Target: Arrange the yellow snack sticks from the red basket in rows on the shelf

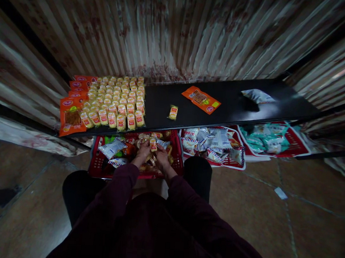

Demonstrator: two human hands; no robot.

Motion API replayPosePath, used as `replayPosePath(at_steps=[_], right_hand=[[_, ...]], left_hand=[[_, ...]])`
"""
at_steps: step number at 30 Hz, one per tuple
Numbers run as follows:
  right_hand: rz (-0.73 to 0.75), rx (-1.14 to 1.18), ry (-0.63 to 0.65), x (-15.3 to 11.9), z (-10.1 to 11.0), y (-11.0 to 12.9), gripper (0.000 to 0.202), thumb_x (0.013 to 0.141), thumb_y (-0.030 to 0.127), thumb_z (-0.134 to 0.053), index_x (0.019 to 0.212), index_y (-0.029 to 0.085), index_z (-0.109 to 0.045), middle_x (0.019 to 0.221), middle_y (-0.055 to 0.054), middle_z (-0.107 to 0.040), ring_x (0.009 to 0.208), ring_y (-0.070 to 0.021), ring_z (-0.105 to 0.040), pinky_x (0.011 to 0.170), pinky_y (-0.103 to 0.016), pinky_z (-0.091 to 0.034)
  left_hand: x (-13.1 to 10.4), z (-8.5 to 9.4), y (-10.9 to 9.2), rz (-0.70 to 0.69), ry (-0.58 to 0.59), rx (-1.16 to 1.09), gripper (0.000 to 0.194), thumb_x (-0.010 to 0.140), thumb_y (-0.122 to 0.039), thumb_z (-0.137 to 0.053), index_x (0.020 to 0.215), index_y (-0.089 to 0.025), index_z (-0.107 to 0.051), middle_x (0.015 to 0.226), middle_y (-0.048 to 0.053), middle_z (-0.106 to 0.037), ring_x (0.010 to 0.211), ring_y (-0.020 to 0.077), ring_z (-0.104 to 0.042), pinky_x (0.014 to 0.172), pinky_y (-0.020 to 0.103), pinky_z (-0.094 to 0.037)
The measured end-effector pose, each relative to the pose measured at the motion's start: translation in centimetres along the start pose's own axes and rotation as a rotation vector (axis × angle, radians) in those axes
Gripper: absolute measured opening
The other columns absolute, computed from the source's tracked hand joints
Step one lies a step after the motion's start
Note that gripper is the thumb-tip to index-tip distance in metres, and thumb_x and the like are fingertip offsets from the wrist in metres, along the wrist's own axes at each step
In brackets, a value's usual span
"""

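Observation:
Both of my hands are over the red basket [93,161] below the shelf edge. A small packaged cake [153,144] in a clear wrapper with a yellow and red label stands between them. My left hand [142,153] has its fingers closed at the cake's left side. From the right, my right hand [162,158] grips the same cake. Fingertips are partly hidden among other wrapped snacks in the basket, including a white and blue packet [112,148]. On the shelf above, rows of matching packaged cakes [121,122] stand close together.
Orange snack packets [70,117] line the black shelf's [159,95] left end. Farther right lie a single cake [173,112], an orange packet [201,100] and a silvery packet [258,96]. Baskets of white packets [218,139] and teal packets [269,139] sit below. A pleated curtain [178,36] hangs behind.

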State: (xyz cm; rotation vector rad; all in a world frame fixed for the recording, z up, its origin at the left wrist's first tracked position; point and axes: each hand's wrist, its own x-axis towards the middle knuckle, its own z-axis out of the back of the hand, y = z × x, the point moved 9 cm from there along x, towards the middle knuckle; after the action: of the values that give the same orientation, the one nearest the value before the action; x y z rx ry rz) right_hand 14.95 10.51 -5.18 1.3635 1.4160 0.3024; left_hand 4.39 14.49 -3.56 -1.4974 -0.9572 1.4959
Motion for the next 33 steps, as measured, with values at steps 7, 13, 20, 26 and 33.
replayPosePath(at_steps=[7, 13, 20, 26, 33], right_hand=[[-0.056, 0.036, -0.028, -1.0, 0.4, -0.3, 0.048, 0.054, 0.007, -0.057, 0.101, 0.017, -0.064, 0.074, 0.001, -0.072, 0.064, -0.0137, -0.064, 0.062, -0.026, -0.052], [-0.069, 0.047, 0.001, -1.7, 0.5, -0.2, 0.045, 0.055, 0.008, -0.059, 0.099, 0.017, -0.063, 0.075, 0.002, -0.071, 0.066, -0.0135, -0.065, 0.061, -0.025, -0.052], [-0.104, 0.044, -0.051, -2.6, 0.5, -0.4, 0.040, 0.057, 0.007, -0.059, 0.094, 0.019, -0.063, 0.076, 0.003, -0.070, 0.063, -0.0117, -0.065, 0.061, -0.024, -0.052], [-0.137, 0.077, -0.068, -3.6, 0.1, 0.1, 0.039, 0.057, 0.007, -0.059, 0.094, 0.018, -0.063, 0.069, 0.004, -0.068, 0.057, -0.0111, -0.061, 0.058, -0.023, -0.050], [-0.148, 0.105, -0.006, -4.3, -0.5, 1.0, 0.041, 0.060, 0.010, -0.057, 0.099, 0.020, -0.064, 0.064, 0.004, -0.067, 0.055, -0.0124, -0.058, 0.054, -0.023, -0.048]], left_hand=[[-1.0, 1.5, 0.2, 0.037, -0.142, 0.045, 0.032, 0.071, -0.008, -0.058, 0.102, -0.016, -0.063, 0.096, 0.008, -0.068, 0.083, 0.0149, -0.064, 0.079, 0.027, -0.050], [-1.9, 2.3, 0.1, 0.001, -0.210, 0.134, 0.024, 0.074, -0.008, -0.055, 0.095, -0.016, -0.061, 0.098, 0.007, -0.066, 0.087, 0.0137, -0.062, 0.083, 0.026, -0.048], [-2.8, 3.1, -0.3, -0.009, -0.266, 0.163, 0.021, 0.073, -0.004, -0.053, 0.090, -0.016, -0.057, 0.090, 0.005, -0.064, 0.083, 0.0124, -0.062, 0.082, 0.025, -0.047], [-3.4, 3.3, -0.5, -0.007, -0.300, 0.157, 0.020, 0.073, -0.004, -0.052, 0.089, -0.016, -0.055, 0.093, 0.005, -0.065, 0.085, 0.0123, -0.062, 0.082, 0.025, -0.047], [-4.0, 3.2, -1.4, -0.043, -0.334, 0.220, 0.021, 0.075, -0.009, -0.053, 0.094, -0.017, -0.056, 0.099, 0.006, -0.065, 0.090, 0.0137, -0.062, 0.085, 0.027, -0.047]])
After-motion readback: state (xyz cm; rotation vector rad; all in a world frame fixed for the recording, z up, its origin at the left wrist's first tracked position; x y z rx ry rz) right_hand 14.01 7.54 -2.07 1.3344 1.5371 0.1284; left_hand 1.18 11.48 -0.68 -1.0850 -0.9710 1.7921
